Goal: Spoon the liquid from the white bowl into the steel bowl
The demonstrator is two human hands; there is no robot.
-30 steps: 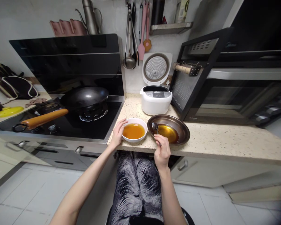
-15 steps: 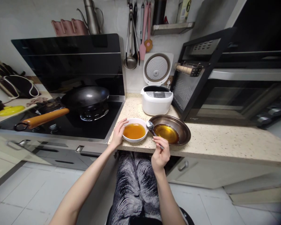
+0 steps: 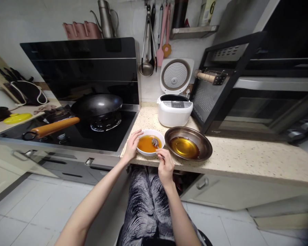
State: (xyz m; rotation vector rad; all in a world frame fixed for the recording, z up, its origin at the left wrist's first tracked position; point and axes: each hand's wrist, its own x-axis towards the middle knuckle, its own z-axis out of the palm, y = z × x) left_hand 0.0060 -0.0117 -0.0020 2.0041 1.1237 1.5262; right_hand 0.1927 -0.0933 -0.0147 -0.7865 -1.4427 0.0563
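1. Head view, centre: white bowl (image 3: 149,154), upright on the speckled countertop (image 3: 248,155) near its front edge; contains amber liquid (image 3: 144,146).
2. Centre, left of the bowl: left hand (image 3: 132,147), fingers on the bowl's left rim; whether they grip it or merely rest cannot be told.
3. Centre, lower right of the bowl: right hand (image 3: 166,166), thumb and fingers closed on the handle of a metal spoon (image 3: 155,141). The hands are apart.
4. Spoon: head within the bowl's outline, towards its right side; whether dipped or just above the liquid is unclear.
5. Right of centre, just beside the bowl: dark metal basin (image 3: 204,143), wide-rimmed, with a golden-brown pool at its bottom.
6. Behind the basin: white rice cooker (image 3: 175,114), lid raised.
7. Left of the frame: black wok (image 3: 99,104) on the hob (image 3: 118,140), its wooden handle pointing lower left.
8. Far left: yellow lid (image 3: 17,118).
9. Upper left: metal kettle (image 3: 107,21), beside pink containers (image 3: 80,30).
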